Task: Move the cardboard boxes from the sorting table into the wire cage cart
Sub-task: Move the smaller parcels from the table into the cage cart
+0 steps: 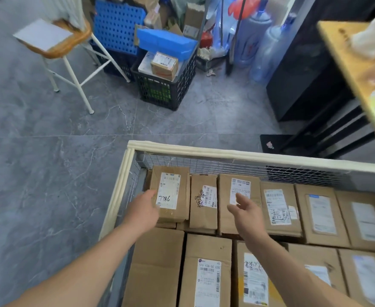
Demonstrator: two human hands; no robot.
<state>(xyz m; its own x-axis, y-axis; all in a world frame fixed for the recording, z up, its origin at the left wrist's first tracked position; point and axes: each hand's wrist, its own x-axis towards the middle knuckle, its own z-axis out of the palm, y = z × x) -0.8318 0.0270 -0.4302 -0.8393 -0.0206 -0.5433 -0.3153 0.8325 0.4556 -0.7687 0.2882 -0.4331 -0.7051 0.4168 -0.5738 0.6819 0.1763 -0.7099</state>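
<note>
Eleven cardboard boxes (203, 218) are counted in the top layer of the one wire cage cart (226, 155), six in the far row and five in the near row. Two hands are seen over the far row. The left hand (145, 210) is laid with straight fingers against the left side of the box marked 7786 (171, 193), while the right hand (246, 210) is held spread and empty above the third box (226, 189).
</note>
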